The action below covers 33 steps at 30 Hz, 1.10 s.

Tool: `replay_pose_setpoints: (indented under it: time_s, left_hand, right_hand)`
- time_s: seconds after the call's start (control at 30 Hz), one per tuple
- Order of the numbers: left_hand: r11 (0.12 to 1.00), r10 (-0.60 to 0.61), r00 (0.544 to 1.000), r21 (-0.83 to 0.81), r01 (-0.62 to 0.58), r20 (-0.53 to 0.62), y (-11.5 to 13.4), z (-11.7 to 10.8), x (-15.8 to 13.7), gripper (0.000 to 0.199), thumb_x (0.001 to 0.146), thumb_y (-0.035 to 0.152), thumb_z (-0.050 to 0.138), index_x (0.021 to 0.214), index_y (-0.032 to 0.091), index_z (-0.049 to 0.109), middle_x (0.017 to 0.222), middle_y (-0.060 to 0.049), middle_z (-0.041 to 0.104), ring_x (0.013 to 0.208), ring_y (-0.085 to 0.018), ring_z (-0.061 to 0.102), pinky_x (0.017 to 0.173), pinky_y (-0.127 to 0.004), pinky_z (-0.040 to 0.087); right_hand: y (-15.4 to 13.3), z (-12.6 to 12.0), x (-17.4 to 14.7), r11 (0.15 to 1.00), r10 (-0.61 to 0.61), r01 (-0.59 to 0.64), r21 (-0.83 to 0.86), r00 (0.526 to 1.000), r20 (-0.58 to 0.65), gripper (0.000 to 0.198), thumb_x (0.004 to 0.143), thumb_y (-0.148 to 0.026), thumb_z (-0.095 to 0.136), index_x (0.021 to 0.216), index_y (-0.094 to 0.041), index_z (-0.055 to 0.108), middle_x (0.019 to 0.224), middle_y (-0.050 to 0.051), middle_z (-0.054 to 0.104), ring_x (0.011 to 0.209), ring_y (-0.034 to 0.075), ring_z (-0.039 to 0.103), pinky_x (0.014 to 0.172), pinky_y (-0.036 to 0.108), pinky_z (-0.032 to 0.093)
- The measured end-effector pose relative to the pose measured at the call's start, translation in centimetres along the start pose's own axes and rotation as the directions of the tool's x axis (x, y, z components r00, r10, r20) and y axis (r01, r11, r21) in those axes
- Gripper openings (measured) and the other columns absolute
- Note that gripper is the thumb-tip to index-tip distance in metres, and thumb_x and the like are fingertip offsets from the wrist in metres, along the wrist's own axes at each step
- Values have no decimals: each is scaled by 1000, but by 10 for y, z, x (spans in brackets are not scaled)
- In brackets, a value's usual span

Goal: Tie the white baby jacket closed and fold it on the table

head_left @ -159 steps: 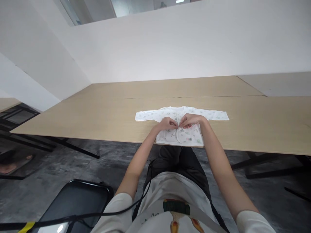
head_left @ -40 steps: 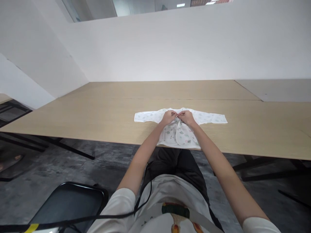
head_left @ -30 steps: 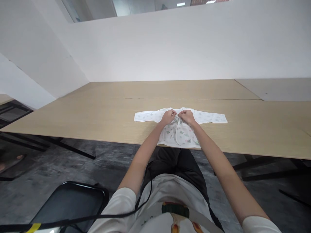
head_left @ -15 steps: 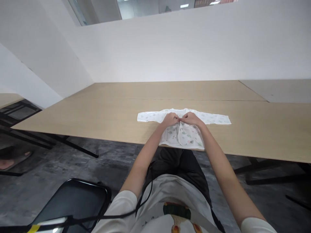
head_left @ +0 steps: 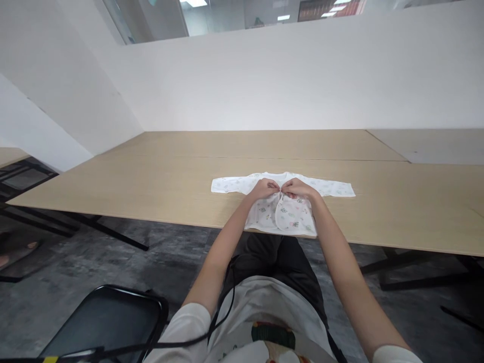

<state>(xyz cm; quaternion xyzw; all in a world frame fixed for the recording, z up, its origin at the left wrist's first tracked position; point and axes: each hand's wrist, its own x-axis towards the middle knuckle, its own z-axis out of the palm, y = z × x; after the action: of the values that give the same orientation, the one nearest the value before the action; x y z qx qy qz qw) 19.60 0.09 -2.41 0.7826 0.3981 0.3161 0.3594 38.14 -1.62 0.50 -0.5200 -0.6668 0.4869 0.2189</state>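
Note:
A small white baby shirt (head_left: 297, 217) with a scattered print lies on the table, sleeves spread to both sides and its hem by the near edge. Its rounded front edge shows below my hands. My left hand (head_left: 265, 188) pinches the cloth at the middle of the chest. Right beside it, my right hand (head_left: 296, 188) pinches the same spot from the other side, fingertips nearly touching. Between the fingertips the cloth is slightly raised. Whatever small fastening may be there is hidden by the fingers.
The light wooden table (head_left: 151, 181) reaches to a white wall (head_left: 245, 85) at the back. A black chair (head_left: 109, 322) stands at the lower left, with a dark cable (head_left: 181, 345) running above it. Another person's foot (head_left: 32, 245) shows at the far left.
The view has shifted slightly. Both hands stay at the shirt's middle; their fingertips have moved a little apart, with the cloth between them now showing.

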Motion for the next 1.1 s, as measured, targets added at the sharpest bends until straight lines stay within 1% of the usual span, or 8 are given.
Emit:
replay_pose_setpoints:
  time_s: [0.17,0.33,0.43,0.57,0.73,0.83,0.93,1.1]
  left_hand:
    - [996,-71,997,-47,70,-8,0,-2,-1,24,70,27,63,85,12,74,78,-6,72,67,-12,61,62,-22,46]
    - [994,-84,996,-69,84,0,-1,-3,-1,24,68,26,63,84,11,74,77,-6,71,66,-11,60,61,-22,46]
    - [992,-74,997,-98,75,11,-4,-3,0,24,68,26,63,83,11,73,76,-5,71,64,-10,59,60,-20,45]
    - [986,-73,997,-147,78,38,-7,-3,1,26,68,25,65,89,10,71,74,-5,71,60,-9,58,58,-19,44]
    - [990,-104,995,-90,104,3,-5,-4,0,33,68,22,66,99,12,68,73,-4,70,58,-9,58,57,-20,44]
    - [988,-113,993,-106,110,-24,-1,-3,-1,40,71,28,65,108,12,64,75,-4,70,62,-10,60,59,-20,45]
    - [993,-102,994,-60,98,-51,1,-2,-3,46,69,28,67,113,14,62,73,-3,70,64,-12,61,59,-21,45]
    - [995,-69,998,-72,68,-7,-1,-1,-3,50,68,24,65,117,14,58,73,-3,70,66,-13,63,58,-20,45]
  right_hand:
    - [0,1,1,993,10,-10,114,1000,-4,15,67,-19,58,53,-15,54,41,-3,45,38,6,38,37,19,28]
    - [2,1,3,988,10,-9,152,1000,-3,7,67,-19,60,62,-14,60,45,-3,48,40,7,41,36,19,29]
    - [2,1,3,992,13,-13,126,1000,-2,5,65,-16,61,69,-13,63,49,-2,52,42,7,44,37,18,31]
    - [1,1,1,999,1,-2,41,1000,4,12,62,-14,64,74,-13,64,45,-4,50,42,8,45,39,18,34]
    - [-4,4,-2,999,-3,3,36,1000,-26,10,64,-19,67,71,-12,65,46,-3,51,42,7,44,40,19,33]
    - [-8,5,-5,1000,0,1,4,1000,-21,8,67,-20,66,68,-12,64,44,-3,49,41,6,41,41,19,33]
    - [-6,5,-4,1000,0,0,-21,1000,-20,9,68,-20,64,66,-12,63,44,-3,49,40,6,40,40,19,33]
    - [3,5,4,1000,-9,8,-28,1000,-6,10,66,-19,64,59,-14,60,46,-1,51,43,7,44,40,18,33]
